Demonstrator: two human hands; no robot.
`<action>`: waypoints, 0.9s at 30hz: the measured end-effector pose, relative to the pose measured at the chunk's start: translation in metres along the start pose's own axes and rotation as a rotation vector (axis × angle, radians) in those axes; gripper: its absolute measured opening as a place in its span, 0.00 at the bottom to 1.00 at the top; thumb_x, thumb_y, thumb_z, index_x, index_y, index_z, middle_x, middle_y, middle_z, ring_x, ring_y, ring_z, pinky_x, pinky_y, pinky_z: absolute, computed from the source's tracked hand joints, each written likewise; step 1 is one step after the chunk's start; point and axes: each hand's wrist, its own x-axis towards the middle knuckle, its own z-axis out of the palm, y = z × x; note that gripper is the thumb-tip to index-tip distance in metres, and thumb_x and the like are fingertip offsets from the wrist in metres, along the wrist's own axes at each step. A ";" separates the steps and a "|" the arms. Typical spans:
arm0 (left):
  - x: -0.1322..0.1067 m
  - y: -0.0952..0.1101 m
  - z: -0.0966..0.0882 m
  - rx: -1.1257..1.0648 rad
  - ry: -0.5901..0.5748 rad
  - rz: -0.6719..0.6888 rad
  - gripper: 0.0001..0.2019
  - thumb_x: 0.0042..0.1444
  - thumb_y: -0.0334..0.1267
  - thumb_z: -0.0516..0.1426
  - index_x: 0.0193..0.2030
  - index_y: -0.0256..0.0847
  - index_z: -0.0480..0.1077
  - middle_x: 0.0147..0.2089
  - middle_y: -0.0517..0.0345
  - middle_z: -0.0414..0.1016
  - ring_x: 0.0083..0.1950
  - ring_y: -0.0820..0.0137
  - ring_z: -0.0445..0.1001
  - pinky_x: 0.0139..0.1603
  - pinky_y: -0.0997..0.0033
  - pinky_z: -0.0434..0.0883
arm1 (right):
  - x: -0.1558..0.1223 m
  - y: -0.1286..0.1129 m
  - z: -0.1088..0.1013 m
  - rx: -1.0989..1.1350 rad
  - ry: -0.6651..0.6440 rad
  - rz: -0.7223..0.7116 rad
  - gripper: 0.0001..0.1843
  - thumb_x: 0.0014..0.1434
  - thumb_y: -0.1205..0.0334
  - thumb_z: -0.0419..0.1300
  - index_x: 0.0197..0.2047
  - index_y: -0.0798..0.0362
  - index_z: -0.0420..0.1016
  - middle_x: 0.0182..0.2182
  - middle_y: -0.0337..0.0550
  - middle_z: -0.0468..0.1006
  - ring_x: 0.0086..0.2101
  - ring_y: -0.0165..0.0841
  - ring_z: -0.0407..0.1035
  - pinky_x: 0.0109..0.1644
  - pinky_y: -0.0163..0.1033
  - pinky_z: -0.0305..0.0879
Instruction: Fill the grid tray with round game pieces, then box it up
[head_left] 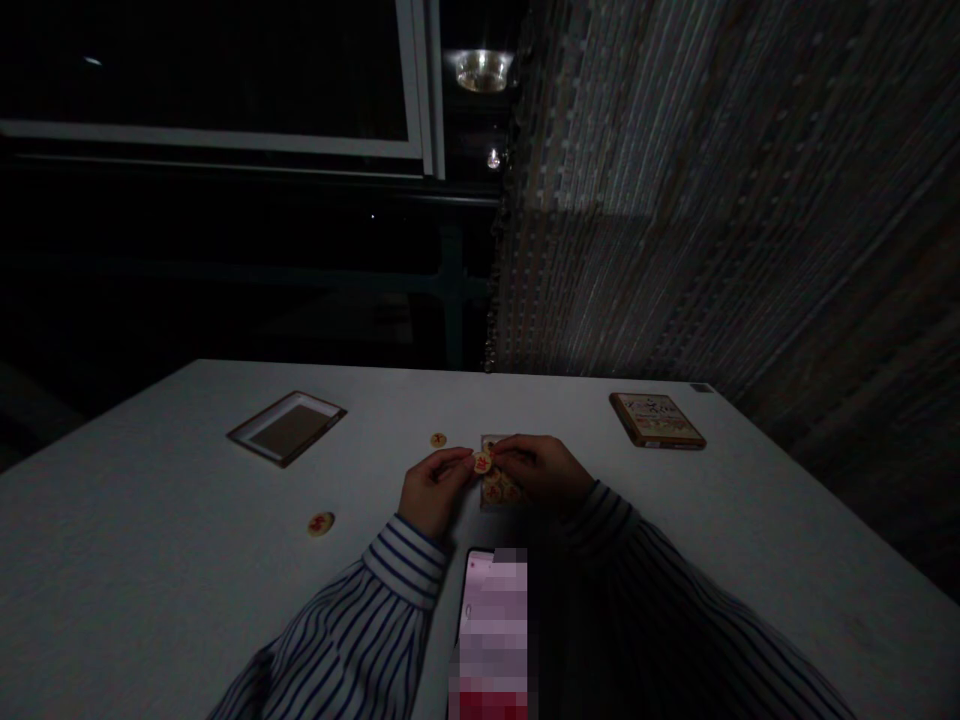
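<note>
A round, pale xiangqi piece [482,463] with a red character is pinched between the fingertips of my left hand [429,492]. From the other side, the fingertips of my right hand [551,470] are closed at the same piece's edge, and both hands appear to touch it. Just below is a clear plastic tray [482,503] holding several more xiangqi pieces [501,492], partly covered by my right hand. One loose piece [438,440] lies beyond my left hand. Another loose piece [321,524], marked in red, lies to the left of my left wrist.
A lit phone [487,620] lies between my forearms. On the left of the white table [165,500] is an open, shallow box part [244,437]. A flat printed box [658,418] lies at the right. Behind the table hangs a string curtain [600,250] beside a dark window.
</note>
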 end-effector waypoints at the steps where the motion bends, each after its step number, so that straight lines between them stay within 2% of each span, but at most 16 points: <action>1: 0.000 -0.001 0.000 -0.022 -0.002 -0.008 0.12 0.37 0.36 0.61 0.31 0.34 0.69 0.28 0.56 0.75 0.31 0.72 0.73 0.36 0.73 0.70 | 0.000 0.000 0.000 0.005 -0.002 0.002 0.11 0.50 0.60 0.53 0.35 0.53 0.72 0.33 0.40 0.75 0.34 0.30 0.68 0.39 0.35 0.64; 7: 0.001 -0.005 -0.001 -0.063 -0.012 -0.029 0.13 0.38 0.37 0.60 0.32 0.34 0.69 0.28 0.55 0.75 0.29 0.73 0.73 0.34 0.74 0.70 | 0.000 -0.004 -0.001 -0.012 -0.002 -0.002 0.11 0.50 0.60 0.53 0.36 0.53 0.72 0.33 0.41 0.75 0.33 0.30 0.68 0.38 0.36 0.65; 16: -0.001 -0.005 0.000 -0.103 -0.042 -0.032 0.12 0.38 0.36 0.60 0.33 0.34 0.69 0.27 0.56 0.75 0.28 0.74 0.73 0.32 0.77 0.69 | -0.001 -0.003 0.002 0.090 -0.026 0.043 0.14 0.50 0.57 0.53 0.38 0.53 0.70 0.33 0.41 0.75 0.34 0.30 0.69 0.38 0.36 0.66; 27: -0.002 -0.005 0.001 -0.090 -0.085 -0.027 0.14 0.38 0.37 0.60 0.34 0.33 0.68 0.28 0.54 0.75 0.29 0.72 0.73 0.34 0.73 0.70 | -0.001 -0.005 0.002 0.104 -0.029 0.050 0.13 0.50 0.59 0.53 0.38 0.54 0.70 0.32 0.41 0.76 0.33 0.30 0.70 0.38 0.35 0.66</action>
